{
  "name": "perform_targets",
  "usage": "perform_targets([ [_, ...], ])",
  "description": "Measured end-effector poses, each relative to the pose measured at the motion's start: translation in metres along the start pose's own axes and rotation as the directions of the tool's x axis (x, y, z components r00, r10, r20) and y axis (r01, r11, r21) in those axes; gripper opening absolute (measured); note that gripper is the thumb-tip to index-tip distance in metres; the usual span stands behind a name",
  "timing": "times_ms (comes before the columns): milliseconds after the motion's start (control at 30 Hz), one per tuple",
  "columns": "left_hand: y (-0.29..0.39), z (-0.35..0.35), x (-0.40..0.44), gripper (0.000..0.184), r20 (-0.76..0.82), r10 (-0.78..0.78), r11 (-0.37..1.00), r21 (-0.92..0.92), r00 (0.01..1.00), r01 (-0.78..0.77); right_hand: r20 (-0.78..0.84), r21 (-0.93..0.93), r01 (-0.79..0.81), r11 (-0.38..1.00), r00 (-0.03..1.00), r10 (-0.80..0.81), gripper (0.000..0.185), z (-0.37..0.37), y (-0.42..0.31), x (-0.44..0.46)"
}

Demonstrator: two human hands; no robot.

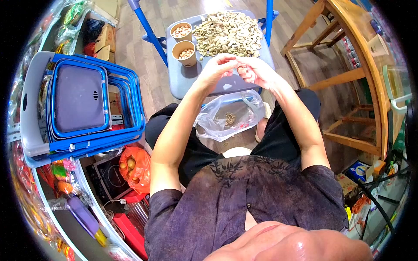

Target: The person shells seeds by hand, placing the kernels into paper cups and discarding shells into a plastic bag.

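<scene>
My left hand (217, 69) and my right hand (254, 71) meet above the front part of a grey folding seat (180, 82). Both have their fingers pinched together, and whatever is between them is too small to name. Just beyond them a broad pile of pale, flat seeds or shells (228, 35) covers the seat. To its left stand two paper cups, the nearer one (185, 60) and the farther one (176, 38), both holding small light-brown pieces. Below my hands an open clear plastic bag (209, 119) has some brown bits at its bottom.
Folded blue-framed chairs (80, 95) lean at the left, beside shelves of packaged goods. A red bag of round items (135, 169) lies near an induction cooker (109, 178). A wooden frame (339, 80) stands at the right, with boxes and cables below it.
</scene>
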State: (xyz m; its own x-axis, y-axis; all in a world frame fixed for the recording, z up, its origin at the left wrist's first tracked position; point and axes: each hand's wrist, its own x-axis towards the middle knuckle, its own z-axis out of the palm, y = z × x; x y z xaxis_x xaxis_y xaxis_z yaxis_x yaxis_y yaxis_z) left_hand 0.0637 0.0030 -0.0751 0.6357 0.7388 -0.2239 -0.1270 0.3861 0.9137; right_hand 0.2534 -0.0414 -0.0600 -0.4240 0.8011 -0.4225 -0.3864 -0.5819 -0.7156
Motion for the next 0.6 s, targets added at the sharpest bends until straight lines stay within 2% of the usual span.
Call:
perform_targets([
  [67, -0.003, -0.001, 0.000, 0.024, -0.030, 0.055, 0.997, 0.051, 0.998, -0.053, 0.015, -0.007, 0.006, 1.000, 1.000, -0.006, 0.025, 0.000, 0.002, 0.002],
  [133, -0.011, -0.006, 0.003, 0.024, 0.016, 0.230, 0.948, 0.222, 0.973, -0.228, 0.030, -0.014, 0.012, 1.000, 0.999, -0.011, 0.025, 0.000, 0.005, 0.004],
  [167, -0.016, -0.008, 0.004, 0.022, 0.010, 0.246, 0.941, 0.237, 0.969, -0.241, 0.032, -0.028, 0.017, 0.999, 0.999, -0.016, 0.025, 0.001, 0.007, 0.005],
  [300, -0.010, -0.008, -0.002, 0.021, -0.031, 0.182, 0.950, 0.262, 0.983, -0.168, -0.006, -0.058, 0.043, 0.997, 0.999, -0.044, 0.024, 0.005, 0.010, 0.007],
  [400, -0.007, -0.009, -0.004, 0.018, -0.032, 0.188, 0.965, 0.193, 0.982, -0.178, -0.018, -0.051, 0.085, 0.995, 0.996, -0.086, 0.022, 0.007, 0.010, 0.008],
  [500, -0.002, -0.010, -0.008, 0.016, -0.033, 0.139, 0.982, 0.130, 0.990, -0.134, -0.055, -0.079, 0.095, 0.992, 0.994, -0.099, 0.023, 0.013, 0.008, 0.007],
  [600, -0.002, -0.012, -0.006, 0.014, -0.052, 0.067, 0.997, 0.030, 0.996, -0.066, -0.021, -0.049, 0.104, 0.993, 0.994, -0.105, 0.022, 0.012, 0.009, 0.009],
])
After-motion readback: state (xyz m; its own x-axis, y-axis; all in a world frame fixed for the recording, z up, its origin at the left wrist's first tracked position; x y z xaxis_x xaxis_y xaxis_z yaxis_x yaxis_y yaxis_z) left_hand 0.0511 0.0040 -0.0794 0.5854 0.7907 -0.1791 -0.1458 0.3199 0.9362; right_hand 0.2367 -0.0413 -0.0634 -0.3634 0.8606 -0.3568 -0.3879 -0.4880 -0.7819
